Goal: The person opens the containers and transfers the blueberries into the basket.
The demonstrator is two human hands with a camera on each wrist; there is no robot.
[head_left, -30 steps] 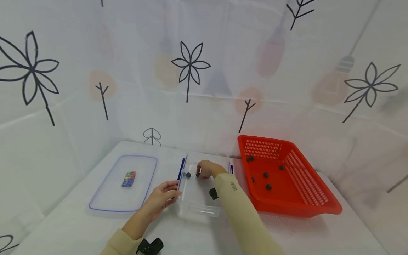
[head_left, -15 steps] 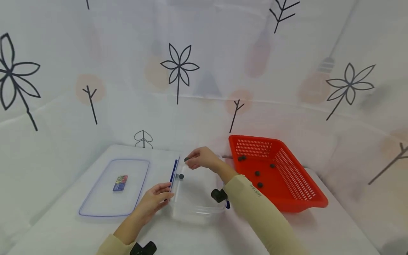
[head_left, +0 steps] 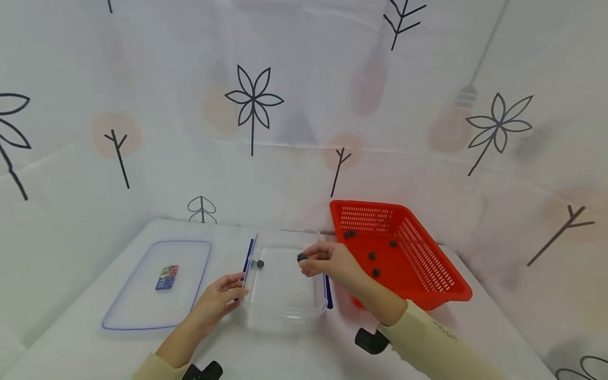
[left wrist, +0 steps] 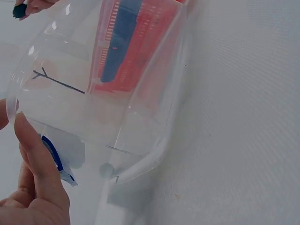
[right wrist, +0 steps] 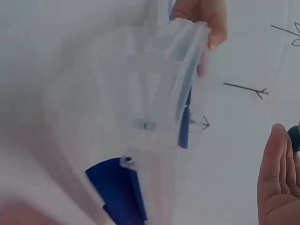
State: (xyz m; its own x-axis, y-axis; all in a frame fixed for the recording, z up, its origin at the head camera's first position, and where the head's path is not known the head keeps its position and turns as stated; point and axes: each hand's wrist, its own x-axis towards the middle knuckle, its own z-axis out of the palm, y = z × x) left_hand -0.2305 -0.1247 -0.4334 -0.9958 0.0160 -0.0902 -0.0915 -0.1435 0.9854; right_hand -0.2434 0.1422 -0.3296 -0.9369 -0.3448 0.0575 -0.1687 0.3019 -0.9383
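Observation:
My right hand (head_left: 339, 266) pinches a small dark ball (head_left: 302, 257) between thumb and fingers, above the right side of a clear plastic box (head_left: 285, 312). In the right wrist view, the same dark green ball (right wrist: 294, 138) shows at the right edge by the fingertips. Another dark ball (head_left: 260, 264) lies inside the box near its left wall. My left hand (head_left: 214, 306) holds the box's left rim; in the left wrist view the rim passes between thumb and finger. Blue latches (right wrist: 117, 187) hang open at the box's sides.
Right of the box stands a red perforated basket (head_left: 429, 295) with several dark balls inside. To the left, a clear lid (head_left: 190, 258) with a blue edge and a colourful label (head_left: 167, 277) lies flat on the white table (head_left: 228, 364). A patterned curtain (head_left: 294, 174) rises behind.
My right hand has lifted one ball from the box floor and carried it right, across the box toward the basket. My left hand stays at the rim. The head view has turned slightly right.

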